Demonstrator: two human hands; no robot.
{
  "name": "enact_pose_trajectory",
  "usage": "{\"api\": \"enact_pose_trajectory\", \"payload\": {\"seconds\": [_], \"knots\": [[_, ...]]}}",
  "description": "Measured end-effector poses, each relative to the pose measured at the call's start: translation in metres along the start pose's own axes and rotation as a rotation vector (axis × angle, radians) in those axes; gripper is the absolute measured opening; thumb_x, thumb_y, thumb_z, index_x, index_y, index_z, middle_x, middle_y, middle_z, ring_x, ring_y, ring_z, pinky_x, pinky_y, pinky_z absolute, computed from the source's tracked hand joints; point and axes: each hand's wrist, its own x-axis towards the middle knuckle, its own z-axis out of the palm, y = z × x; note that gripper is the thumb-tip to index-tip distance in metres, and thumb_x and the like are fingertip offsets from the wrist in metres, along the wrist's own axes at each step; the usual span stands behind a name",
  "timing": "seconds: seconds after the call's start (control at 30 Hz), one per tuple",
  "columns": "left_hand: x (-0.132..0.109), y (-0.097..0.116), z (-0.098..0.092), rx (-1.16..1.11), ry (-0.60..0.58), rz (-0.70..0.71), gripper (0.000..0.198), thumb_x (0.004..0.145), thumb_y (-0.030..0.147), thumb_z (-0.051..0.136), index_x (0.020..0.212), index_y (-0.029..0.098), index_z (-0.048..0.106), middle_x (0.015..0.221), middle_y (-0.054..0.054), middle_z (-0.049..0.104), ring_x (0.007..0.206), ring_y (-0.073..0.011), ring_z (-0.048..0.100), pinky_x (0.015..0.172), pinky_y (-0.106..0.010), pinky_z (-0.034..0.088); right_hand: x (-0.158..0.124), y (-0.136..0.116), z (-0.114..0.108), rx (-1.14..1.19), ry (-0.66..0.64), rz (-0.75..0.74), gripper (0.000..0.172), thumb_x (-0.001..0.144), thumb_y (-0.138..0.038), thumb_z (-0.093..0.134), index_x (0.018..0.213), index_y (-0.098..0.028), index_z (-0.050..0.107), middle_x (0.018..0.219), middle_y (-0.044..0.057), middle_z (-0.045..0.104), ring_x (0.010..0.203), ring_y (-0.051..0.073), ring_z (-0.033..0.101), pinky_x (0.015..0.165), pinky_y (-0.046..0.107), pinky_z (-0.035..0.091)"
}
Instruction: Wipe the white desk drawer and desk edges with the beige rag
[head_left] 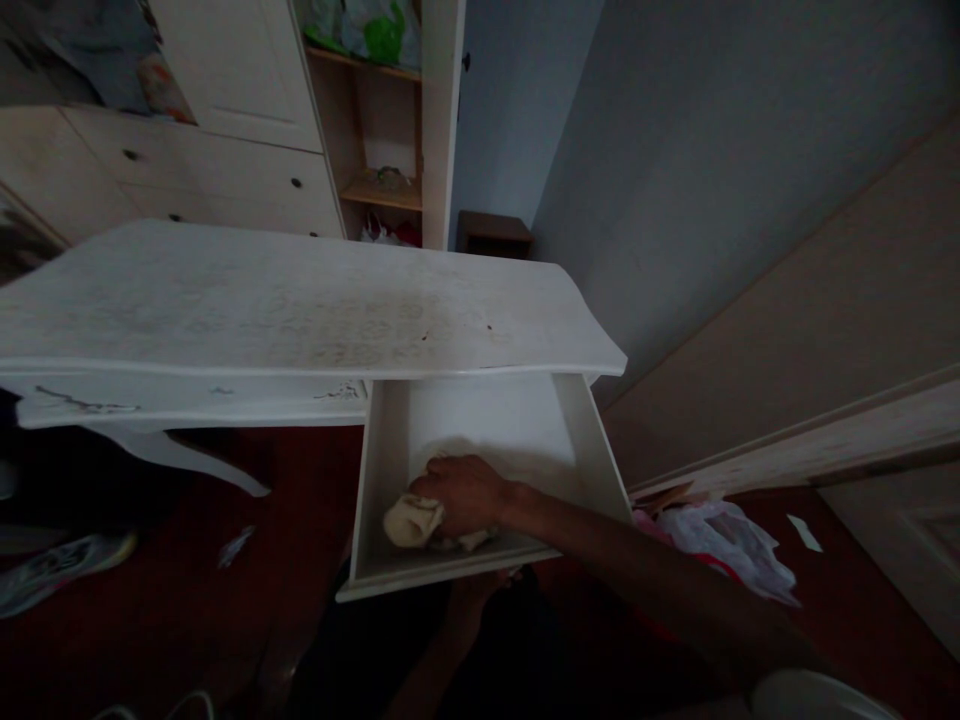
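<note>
Looks like we're mid-wipe, right hand [465, 492] curled over the cream cloth [411, 521] near the front of the open drawer [594, 445], left hand [480, 583] under its lip (too dark to tell its grip), and reaching the back wants a steady drawer.

Free drawer [373, 480] front, tabletop [300, 300] over rear.

My right hand [465, 492]: bare, knuckles rounded. My right forearm [622, 565]: bare and lean along its whole visible length toward lower right of frame. My left hand [480, 583], lower centre: bare, dim, only fingertips discernible.
</note>
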Motion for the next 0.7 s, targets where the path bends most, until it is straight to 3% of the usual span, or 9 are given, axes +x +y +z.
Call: {"api": "enact_pose_trajectory", "payload": {"seconds": [0.2, 0.33, 0.57, 0.63, 0.7], "knots": [[-0.001, 0.009, 0.002, 0.032, 0.010, -0.031, 0.052, 0.061, 0.067, 0.072, 0.065, 0.015, 0.071, 0.078, -0.011, 0.073, 0.076, -0.0248, 0.064, 0.079, -0.037, 0.050, 0.038, -0.006, 0.012, 0.021, 0.250, 0.128, 0.050, 0.082, -0.048, 0.060, 0.127, -0.026, 0.054, 0.110, 0.007, 0.061, 0.097, 0.025, 0.062, 0.076, 0.035, 0.052], [-0.005, 0.014, 0.004, 0.038, 0.005, -0.059, 0.048, 0.061, 0.064, 0.072, 0.061, 0.016, 0.069, 0.081, -0.011, 0.074, 0.081, -0.0264, 0.065, 0.082, -0.037, 0.049, 0.056, 0.002, 0.007, 0.053, 0.391, 0.277, 0.055, 0.080, -0.041, 0.064, 0.131, -0.025, 0.051, 0.119, 0.008, 0.058, 0.103, 0.025, 0.060, 0.083, 0.035, 0.051], [-0.001, 0.008, 0.003, 0.046, -0.001, -0.024, 0.047, 0.062, 0.062, 0.071, 0.069, 0.015, 0.073, 0.075, -0.009, 0.072, 0.070, -0.0215, 0.060, 0.075, -0.035, 0.046, 0.090, 0.023, -0.018, 0.308, 0.570, 0.737, 0.046, 0.083, -0.036, 0.059, 0.128, -0.025, 0.054, 0.127, 0.011, 0.055, 0.111, 0.028, 0.058, 0.089, 0.041, 0.051], [0.000, 0.006, 0.002, 0.043, -0.005, -0.032, 0.045, 0.062, 0.060, 0.071, 0.069, 0.015, 0.073, 0.075, -0.009, 0.072, 0.069, -0.0211, 0.060, 0.074, -0.034, 0.046, 0.097, 0.022, -0.020, 0.443, 0.579, 0.755, 0.047, 0.081, -0.032, 0.060, 0.127, -0.022, 0.055, 0.128, 0.013, 0.054, 0.112, 0.029, 0.058, 0.092, 0.043, 0.050], [0.000, 0.006, 0.001, 0.039, -0.014, -0.034, 0.041, 0.065, 0.056, 0.070, 0.071, 0.015, 0.074, 0.077, -0.009, 0.073, 0.071, -0.0211, 0.061, 0.075, -0.034, 0.047, 0.100, 0.017, -0.019, 0.539, 0.571, 0.663, 0.047, 0.079, -0.027, 0.061, 0.125, -0.020, 0.056, 0.125, 0.013, 0.056, 0.115, 0.028, 0.056, 0.097, 0.041, 0.048]]}}
